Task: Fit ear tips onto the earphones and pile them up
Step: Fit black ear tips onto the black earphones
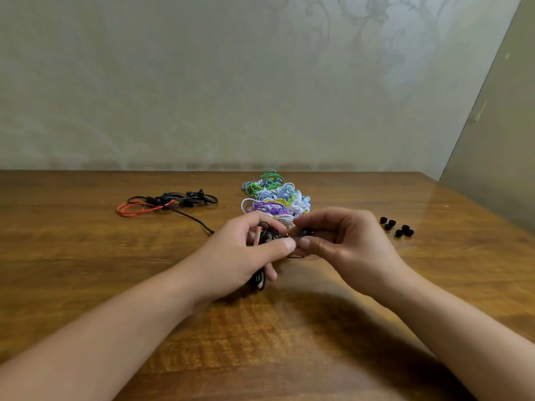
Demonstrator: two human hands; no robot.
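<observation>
at the centre of the glossy, grained wooden table the left hand curls round a coiled black earphone bundle, cord loops hanging below the palm, while the right hand pinches a small dark earbud between thumb and fingertips, thumb tips nearly touching. at twelve o'clock, just behind the hands, lies a heap of thin coloured cables, green, purple, white and pale blue; at ten o'clock a loose black and orange tangle; at two o'clock, round black ear tips lie scattered, apart from the hands
</observation>
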